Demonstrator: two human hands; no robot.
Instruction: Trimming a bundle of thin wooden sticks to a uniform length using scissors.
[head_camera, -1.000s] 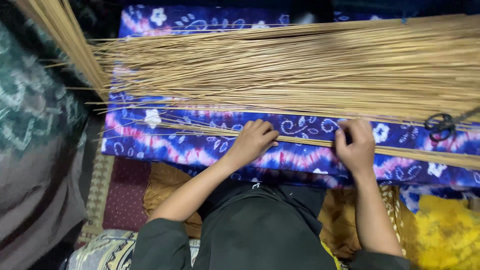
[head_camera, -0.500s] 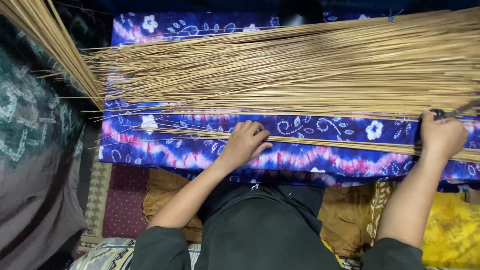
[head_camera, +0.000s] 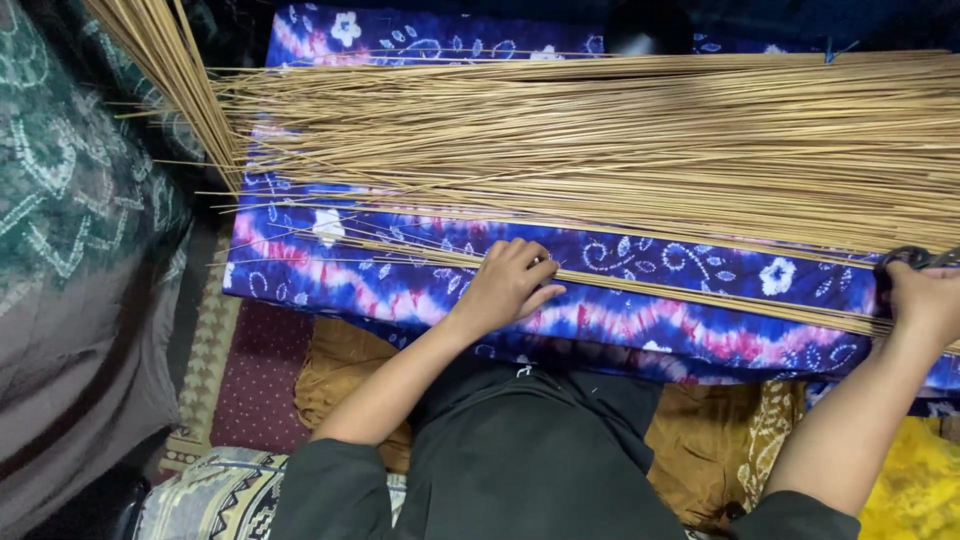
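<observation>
Left hand (head_camera: 508, 285) curled, I see it pinching thin sticks (head_camera: 640, 290) on near cloth (head_camera: 420, 290) | right hand (head_camera: 925, 300) far right, gripping scissors (head_camera: 905, 258) | stick pile (head_camera: 600, 140) beyond.

A blue tie-dye cloth (head_camera: 420, 290) with white flowers covers a low surface. Below it lie a maroon dotted rug (head_camera: 262, 385) and a mustard cloth (head_camera: 340, 365). Green patterned fabric (head_camera: 70, 180) hangs left; a yellow cloth (head_camera: 915, 490), perhaps a cushion, sits right. Light is dim.
</observation>
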